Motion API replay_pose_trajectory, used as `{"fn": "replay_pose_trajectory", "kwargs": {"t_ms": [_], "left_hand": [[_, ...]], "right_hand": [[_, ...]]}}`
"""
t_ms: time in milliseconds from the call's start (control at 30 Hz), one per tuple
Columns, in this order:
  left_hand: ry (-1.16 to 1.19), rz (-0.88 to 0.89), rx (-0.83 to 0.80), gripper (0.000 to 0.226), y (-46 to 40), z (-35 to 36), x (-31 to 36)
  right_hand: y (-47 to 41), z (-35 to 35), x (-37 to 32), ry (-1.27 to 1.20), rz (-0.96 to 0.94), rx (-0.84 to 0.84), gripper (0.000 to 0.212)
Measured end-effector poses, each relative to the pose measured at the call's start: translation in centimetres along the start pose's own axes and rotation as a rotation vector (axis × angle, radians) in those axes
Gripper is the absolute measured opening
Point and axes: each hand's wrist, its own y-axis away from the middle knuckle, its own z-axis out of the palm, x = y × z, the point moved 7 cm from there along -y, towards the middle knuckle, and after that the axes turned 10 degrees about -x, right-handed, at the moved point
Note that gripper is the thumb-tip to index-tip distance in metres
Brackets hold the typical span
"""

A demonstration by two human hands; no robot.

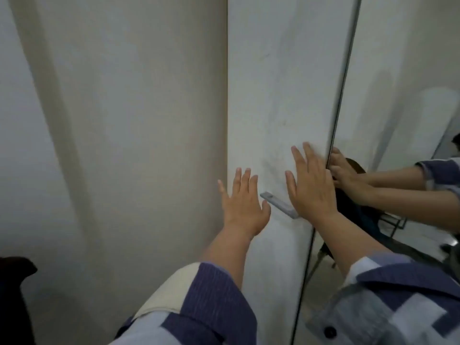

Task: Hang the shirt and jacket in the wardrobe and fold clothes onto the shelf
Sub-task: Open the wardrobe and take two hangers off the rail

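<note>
This looks like a bedroom or dressing corner in a home: a tall white wardrobe door with a small metal handle stands beside a full-length mirror, and a beige curtain hangs at its left.

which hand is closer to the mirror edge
The right hand: its fingers lie flat on the white door right beside the mirror, while the left hand is left of the handle.

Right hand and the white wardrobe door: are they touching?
Touching. The head view shows the right hand laid flat, fingers straight, on the white wardrobe door beside the mirror, with no gap visible under the fingertips.
</note>
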Motion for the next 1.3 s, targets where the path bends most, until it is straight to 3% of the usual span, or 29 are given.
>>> {"fn": "replay_pose_trajectory", "kwargs": {"t_ms": [200,367,600,667,733,800,967,1167,1300], "left_hand": [[0.045,0.139,-0.201,0.064,-2.9,4.5,5.4],[-0.119,0.191,-0.416,0.069,-3.6,7.6,7.3],[-0.213,0.281,-0.289,0.087,-2.9,6.8,5.8],[-0.19,0.286,-0.286,0.091,-2.2,6.3,4.6],[-0.168,0.282,-0.304,0.091,-1.5,5.7,3.3],[-0.143,0.26,-0.32,0.092,-0.6,5.0,2.0],[-0.067,0.146,-0.259,0.095,1.5,3.4,-2.1],[0.018,0.0,-0.132,0.056,3.1,1.9,-8.2],[-0.204,-0.124,0.052,0.111,5.4,-1.8,-13.3]], "right_hand": [[0.1,-0.1,1.2,-0.07,-0.088,0.087,0.047],[0.6,-1.3,1.3,-0.03,-0.031,0.16,0.044],[0.8,-2.0,0.0,-0.015,0.101,0.317,0.05],[0.8,-2.5,-0.4,-0.098,0.257,0.371,0.055],[0.6,-1.8,-0.2,-0.301,0.418,0.259,0.061],[0.6,0.1,-1.0,-0.463,0.429,0.073,0.058],[1.0,0.3,-6.4,-0.426,0.204,0.103,0.042],[0.4,1.2,-13.3,-0.471,0.03,-0.046,0.048],[0.0,3.0,-16.8,-0.611,-0.074,-0.169,0.049]]}}
